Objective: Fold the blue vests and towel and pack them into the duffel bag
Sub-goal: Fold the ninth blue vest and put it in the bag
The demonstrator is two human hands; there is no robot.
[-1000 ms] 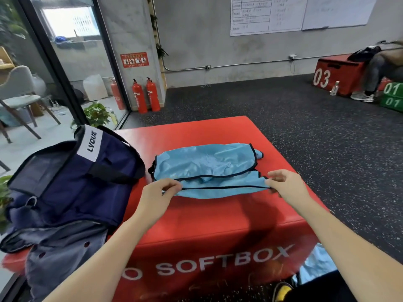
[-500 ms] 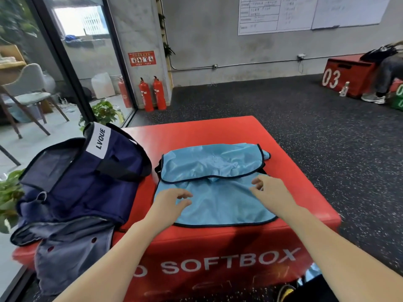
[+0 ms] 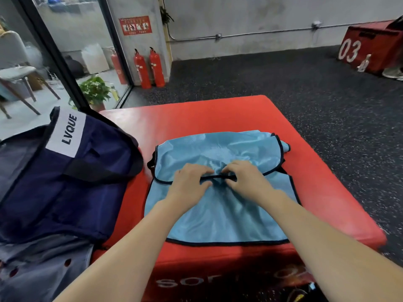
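- Light blue mesh vest with black piping [image 3: 220, 205] lies spread on the red padded soft box [image 3: 196, 114], near edge just short of the box's front edge.
- Left hand [image 3: 187, 184] and right hand [image 3: 246, 182] sit close together at the vest's middle, over a short black trim strip [image 3: 218, 177] where the upper flap's edge crosses.
- Fingers of both hands are curled and appear to pinch the fabric and trim on either side of the strip; cannot tell how much cloth each holds, as the fingertips are partly hidden in bunched fabric.
- Fabric between the hands is puckered; the rest lies fairly flat.
- Navy fabric duffel bag with a white "LVQUE" label [image 3: 65, 171] sits at the left, touching the box's left side, its mouth towards the viewer. A grey-blue cloth [image 3: 43, 262] lies in front of it; cannot tell whether this is the towel.
- Judgement: folding in progress; nothing visibly packed yet.
- Risk: thin, slippery mesh pinched only at the centre may slide, so the side edges would sag and the fold come out skewed.
- Risk: the bunching, if not smoothed, would leave a lumpy bundle.
- Risk: the near hem lies close to the front edge; a pull towards the body could drag it off.
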